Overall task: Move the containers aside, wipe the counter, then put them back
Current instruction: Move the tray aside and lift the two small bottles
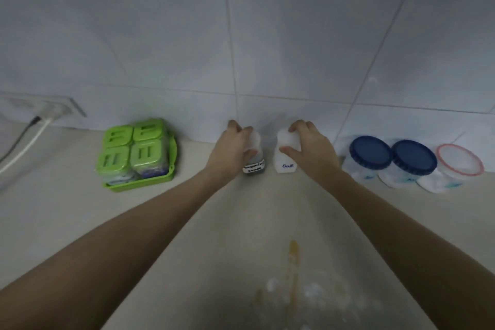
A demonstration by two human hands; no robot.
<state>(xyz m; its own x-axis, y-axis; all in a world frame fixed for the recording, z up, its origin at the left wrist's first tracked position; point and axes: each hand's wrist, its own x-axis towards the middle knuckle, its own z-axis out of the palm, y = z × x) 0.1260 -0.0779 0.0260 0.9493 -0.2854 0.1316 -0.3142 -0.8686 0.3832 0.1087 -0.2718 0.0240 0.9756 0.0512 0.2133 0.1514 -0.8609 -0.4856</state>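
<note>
White-capped jars sit mid-frame against the tile wall: your left hand [235,146] is wrapped round the cap of the dark-filled jar [254,161], your right hand [305,146] round the salt jar [286,154]. Both grips are up top, so if a cap is loose it could come off on the lift and dump the contents. Yellow streak [293,257] w/ white crumbs lies lower centre; set the jars down there and the bases get dirty. Green tray [163,175] at left and blue-lidded tubs [371,154] at right crowd the counter [209,222], so swing wide or you'll knock them.
</note>
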